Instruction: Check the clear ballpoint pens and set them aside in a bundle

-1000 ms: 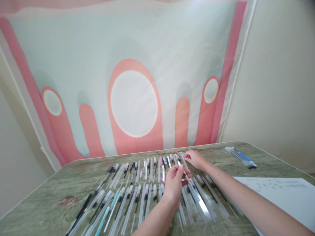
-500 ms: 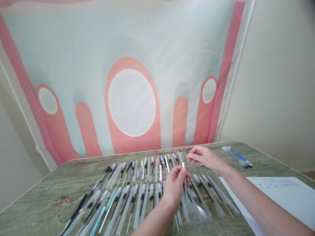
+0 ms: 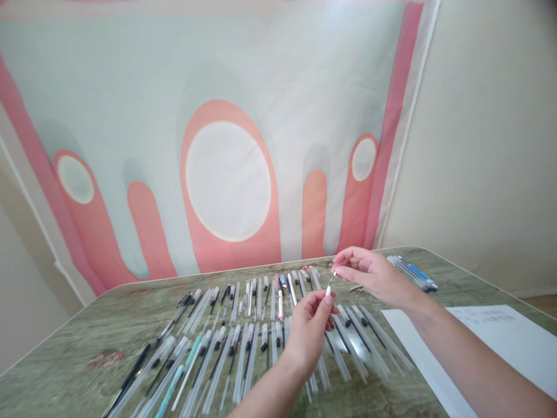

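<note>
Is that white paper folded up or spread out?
Spread out: the white paper lies flat on the table, no fold showing; the right forearm hides part.

Two hands [image 3: 307, 325], two rows of pen parts [image 3: 241, 371], one pen cluster [image 3: 412, 273], one table [image 3: 65, 360], one backdrop [image 3: 226, 180]

1. One view serves here: a camera on the person's head, facing forward and somewhat down.
2. It meets the backdrop [image 3: 226, 174] nearly square on, and that cloth fills more than the upper half.
3. Below, the table [image 3: 113, 325] is seen at a low slant, running out past the bottom edge.
4. The left hand [image 3: 311, 325] and right hand [image 3: 372, 276] sit right of centre, nearer than the backdrop.
5. Focus is soft, so detail at the fingertips is perhaps unreliable.
</note>
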The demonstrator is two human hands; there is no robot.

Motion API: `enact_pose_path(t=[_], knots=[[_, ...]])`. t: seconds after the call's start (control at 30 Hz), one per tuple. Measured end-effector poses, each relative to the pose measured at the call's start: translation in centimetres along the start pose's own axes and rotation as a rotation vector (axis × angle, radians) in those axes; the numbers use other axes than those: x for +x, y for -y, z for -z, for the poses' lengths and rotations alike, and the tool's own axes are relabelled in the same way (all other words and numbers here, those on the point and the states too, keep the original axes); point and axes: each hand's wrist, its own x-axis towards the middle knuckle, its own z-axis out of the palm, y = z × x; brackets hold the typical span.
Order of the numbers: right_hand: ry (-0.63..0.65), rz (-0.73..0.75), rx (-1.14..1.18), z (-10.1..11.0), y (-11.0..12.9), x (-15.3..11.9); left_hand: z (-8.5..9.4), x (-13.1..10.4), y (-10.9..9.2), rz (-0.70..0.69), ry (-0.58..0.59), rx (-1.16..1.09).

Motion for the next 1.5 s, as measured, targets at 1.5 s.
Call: enact_pose_path(t=[1.5], knots=[[0.212, 0.012, -0.259, -0.1, 1.9, -1.5, 0.4, -0.3, -0.3, -0.193, -0.003, 0.313]])
